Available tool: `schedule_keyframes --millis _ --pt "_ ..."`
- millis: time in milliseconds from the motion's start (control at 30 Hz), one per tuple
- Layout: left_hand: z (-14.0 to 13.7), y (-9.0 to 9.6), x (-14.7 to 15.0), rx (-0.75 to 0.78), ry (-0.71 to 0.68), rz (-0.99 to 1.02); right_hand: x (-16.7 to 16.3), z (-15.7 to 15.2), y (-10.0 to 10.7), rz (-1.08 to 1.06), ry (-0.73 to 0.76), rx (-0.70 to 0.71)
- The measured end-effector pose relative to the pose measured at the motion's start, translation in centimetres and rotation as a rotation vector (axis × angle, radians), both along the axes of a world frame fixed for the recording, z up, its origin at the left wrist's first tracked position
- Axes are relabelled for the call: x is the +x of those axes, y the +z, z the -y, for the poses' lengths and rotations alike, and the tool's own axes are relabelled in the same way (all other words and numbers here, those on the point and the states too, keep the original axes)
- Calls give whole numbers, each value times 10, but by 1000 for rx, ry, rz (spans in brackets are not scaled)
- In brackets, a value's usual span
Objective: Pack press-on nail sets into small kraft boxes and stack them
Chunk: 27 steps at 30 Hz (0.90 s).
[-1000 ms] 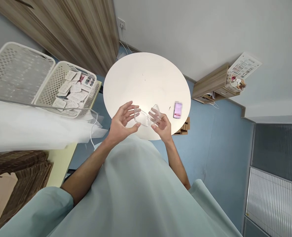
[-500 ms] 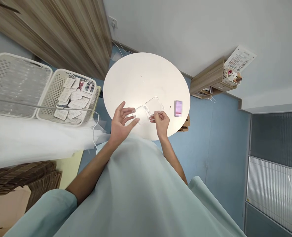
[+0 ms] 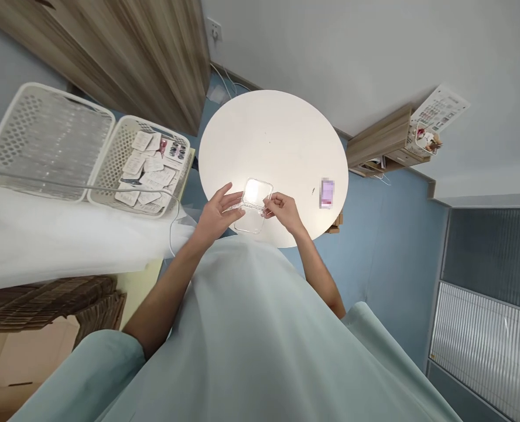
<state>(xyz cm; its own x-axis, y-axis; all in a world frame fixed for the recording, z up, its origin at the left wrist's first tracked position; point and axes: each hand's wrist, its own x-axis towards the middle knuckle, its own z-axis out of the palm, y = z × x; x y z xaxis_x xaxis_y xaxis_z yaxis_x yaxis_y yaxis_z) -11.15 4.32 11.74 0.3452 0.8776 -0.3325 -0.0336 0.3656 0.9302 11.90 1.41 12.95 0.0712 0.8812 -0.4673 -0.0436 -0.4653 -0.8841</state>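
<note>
A clear plastic box (image 3: 252, 220) lies unfolded over the near part of the white round table (image 3: 281, 129), its two hinged halves spread, one toward the table's middle and one toward me. At its left side, my left hand (image 3: 218, 217) has its thumb and fingers around the edge near the hinge, the index finger lifted. My right hand (image 3: 285, 211) pinches the right edge near the hinge. A pixelated purple rectangular item (image 3: 327, 193) lies on the table to the right of my right hand.
Left of the table are a white basket (image 3: 101, 158) of cards and packets and another basket (image 3: 12, 114) packed with clear plastic pieces. A cable (image 3: 171, 231) hangs across them. White sheeting (image 3: 67, 240) and stacked cardboard (image 3: 53, 308) lie below. A wooden shelf unit (image 3: 380, 140) stands right.
The clear box has been turned so its halves lie far and near instead of side by side. Both hands have closed in on its hinge sides. The whole view has shifted slightly.
</note>
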Motion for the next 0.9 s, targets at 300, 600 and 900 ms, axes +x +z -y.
schedule_keyframes --millis 300,600,900 --pt "7 -9 -52 -208 199 7 -32 -36 -44 87 227 -22" --pt "32 3 -109 -292 400 -14 -55 -57 -148 875 687 -242" --pt "43 0 -136 -384 481 33 -78 -47 -182 1100 768 -237"
